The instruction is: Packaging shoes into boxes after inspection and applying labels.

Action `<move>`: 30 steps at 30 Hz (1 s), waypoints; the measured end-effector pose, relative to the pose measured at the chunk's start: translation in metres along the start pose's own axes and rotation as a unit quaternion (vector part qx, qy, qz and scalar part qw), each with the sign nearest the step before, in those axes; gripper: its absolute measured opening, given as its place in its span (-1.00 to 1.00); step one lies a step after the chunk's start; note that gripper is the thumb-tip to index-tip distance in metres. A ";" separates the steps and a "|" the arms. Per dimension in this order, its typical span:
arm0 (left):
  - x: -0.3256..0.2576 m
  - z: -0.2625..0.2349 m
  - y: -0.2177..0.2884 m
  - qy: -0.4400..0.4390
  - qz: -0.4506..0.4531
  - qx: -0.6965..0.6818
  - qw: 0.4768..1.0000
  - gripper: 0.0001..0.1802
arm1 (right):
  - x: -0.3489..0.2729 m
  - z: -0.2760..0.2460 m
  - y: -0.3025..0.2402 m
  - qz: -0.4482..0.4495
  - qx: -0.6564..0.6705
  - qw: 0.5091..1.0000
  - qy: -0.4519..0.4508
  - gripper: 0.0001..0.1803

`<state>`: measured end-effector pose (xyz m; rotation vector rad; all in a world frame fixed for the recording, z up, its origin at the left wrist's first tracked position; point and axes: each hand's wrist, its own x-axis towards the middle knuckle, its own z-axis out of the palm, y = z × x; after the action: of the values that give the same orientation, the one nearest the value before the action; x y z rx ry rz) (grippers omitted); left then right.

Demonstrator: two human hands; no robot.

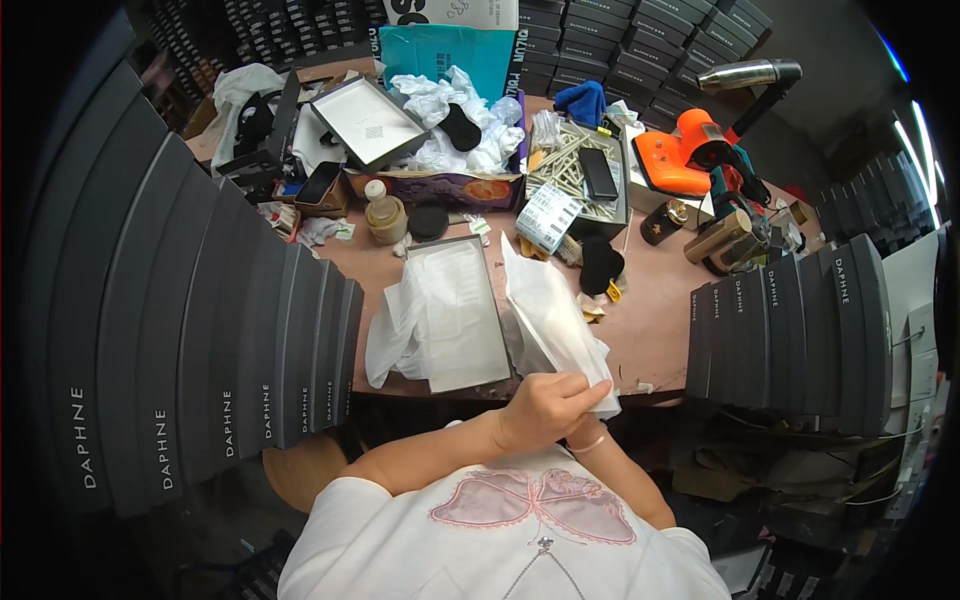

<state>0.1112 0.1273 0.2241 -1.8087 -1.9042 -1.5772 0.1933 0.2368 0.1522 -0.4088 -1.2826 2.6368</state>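
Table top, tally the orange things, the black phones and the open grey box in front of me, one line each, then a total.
Orange tool: 1
Black phone: 2
Open grey box: 1
Total: 4

White tissue sheet pinched at its near corner

We see a sheet of white tissue paper (553,310), thin and lightly creased, rising from the grip and slanting away up-left, its far edge lifted off the tabletop (650,320). Just to the left of the grip lies an open grey shoe box (462,313), long and shallow, lined with more white tissue that spills over its left wall; the sheet's left edge stands just beside the box.
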 end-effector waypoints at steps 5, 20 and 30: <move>-0.036 0.010 -0.010 -0.079 -0.024 -0.032 0.996 -0.57 | 0.014 -0.021 0.010 0.017 0.067 0.998 -0.001 -0.45; -0.058 -0.005 -0.084 0.381 -0.368 -0.272 0.803 -0.19 | 0.009 -0.015 -0.038 -0.010 -0.226 0.974 0.023 -0.32; -0.135 -0.048 -0.127 0.133 -0.613 -0.174 0.759 -0.14 | 0.022 -0.022 -0.022 -0.032 -0.047 0.989 0.136 -0.37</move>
<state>0.0264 0.0292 0.0830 -0.0202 -2.9184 -2.3740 0.1802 0.2729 0.1533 -0.7028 -1.3073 2.3748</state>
